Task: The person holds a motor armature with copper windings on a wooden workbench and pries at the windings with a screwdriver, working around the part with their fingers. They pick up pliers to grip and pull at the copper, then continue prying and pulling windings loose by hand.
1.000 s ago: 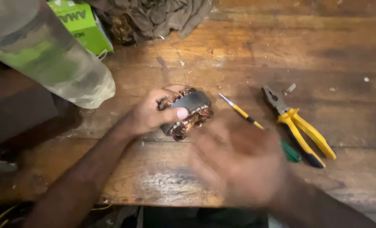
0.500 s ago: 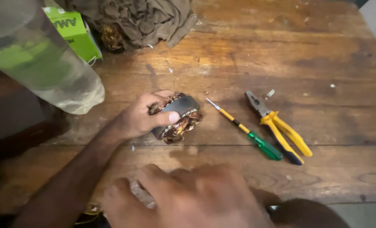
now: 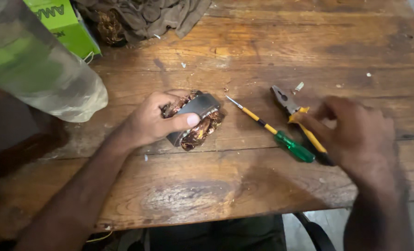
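On the worn wooden workbench we clamped the copper-wound motor stator in our left hand, thumb pinning it steady, while our blurred right hand settled over the yellow-handled pliers, grip unclear, beside the screwdriver.

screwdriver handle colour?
The screwdriver handle is translucent green; its shaft is yellow with black bands. Head view.

L hand gripping copper coil part, R hand on pliers, screwdriver between
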Demonstrator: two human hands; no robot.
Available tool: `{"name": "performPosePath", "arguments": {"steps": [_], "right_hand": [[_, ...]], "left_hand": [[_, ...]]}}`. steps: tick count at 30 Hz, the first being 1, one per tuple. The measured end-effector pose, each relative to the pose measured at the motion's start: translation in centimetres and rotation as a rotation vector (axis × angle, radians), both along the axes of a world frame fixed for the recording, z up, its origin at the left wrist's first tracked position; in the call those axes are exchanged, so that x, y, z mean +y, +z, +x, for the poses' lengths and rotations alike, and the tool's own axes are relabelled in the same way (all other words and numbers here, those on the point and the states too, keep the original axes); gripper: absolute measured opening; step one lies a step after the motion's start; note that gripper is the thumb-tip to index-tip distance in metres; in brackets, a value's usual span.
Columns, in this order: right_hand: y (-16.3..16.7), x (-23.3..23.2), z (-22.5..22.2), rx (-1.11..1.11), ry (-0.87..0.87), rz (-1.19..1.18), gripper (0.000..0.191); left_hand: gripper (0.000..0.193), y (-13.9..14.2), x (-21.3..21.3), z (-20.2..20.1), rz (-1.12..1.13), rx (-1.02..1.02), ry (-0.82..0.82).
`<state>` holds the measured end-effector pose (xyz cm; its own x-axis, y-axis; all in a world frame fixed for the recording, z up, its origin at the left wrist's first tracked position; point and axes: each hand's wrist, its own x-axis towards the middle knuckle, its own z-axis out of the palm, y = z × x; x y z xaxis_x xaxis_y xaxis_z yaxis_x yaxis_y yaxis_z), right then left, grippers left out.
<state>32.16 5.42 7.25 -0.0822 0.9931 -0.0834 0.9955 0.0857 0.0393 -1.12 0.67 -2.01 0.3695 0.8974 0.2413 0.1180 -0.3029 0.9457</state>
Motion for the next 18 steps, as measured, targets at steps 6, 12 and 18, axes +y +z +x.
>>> {"name": "performPosePath", "arguments": {"steps": [6, 12, 18], "right_hand": [[-5.8, 0.0, 4.9, 0.161, 0.126, 0.081, 0.050], [-7.3, -1.2, 4.9, 0.095, 0.274, 0.330, 0.042], [-6.6, -4.4, 8.3, 0.691, -0.051, 0.177, 0.039]], "left_hand": [[0.032, -0.7, 0.3, -0.2, -0.072, -0.038, -0.039], [0.032, -0.6, -0.2, -0.5, -0.025, -0.063, -0.075], [0.033, -0.6, -0.3, -0.7, -0.049, -0.042, -0.087]]}}
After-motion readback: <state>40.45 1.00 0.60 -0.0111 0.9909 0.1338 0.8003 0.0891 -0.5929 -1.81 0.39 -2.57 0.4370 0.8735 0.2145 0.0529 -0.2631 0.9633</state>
